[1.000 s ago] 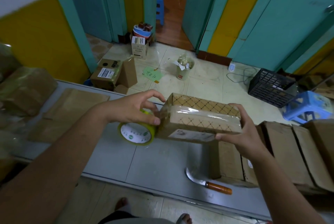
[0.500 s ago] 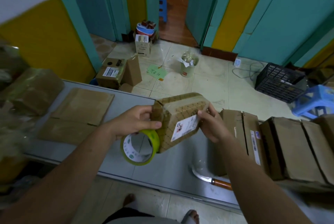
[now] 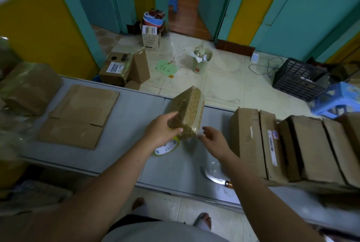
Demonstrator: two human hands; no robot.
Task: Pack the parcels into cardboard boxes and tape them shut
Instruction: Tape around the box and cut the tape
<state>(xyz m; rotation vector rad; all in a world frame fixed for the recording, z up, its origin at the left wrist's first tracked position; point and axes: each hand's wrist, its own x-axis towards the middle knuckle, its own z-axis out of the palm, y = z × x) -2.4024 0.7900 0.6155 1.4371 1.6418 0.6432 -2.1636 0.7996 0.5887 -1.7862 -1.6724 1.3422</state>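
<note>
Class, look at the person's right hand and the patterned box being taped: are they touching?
Cannot tell. In the head view the right hand hangs open beside the patterned box, fingertips close to its lower corner, but blur hides any gap. The left hand grips it.

Labels on the floor box [image 3: 115, 68] and table boxes [image 3: 271, 144] are too blurred to read.

Dim, even indoor light with soft shadows. Motion blur smears the patterned box [image 3: 187, 112] and both hands; wide-angle distortion bends the walls, and the edges are soft.
</note>
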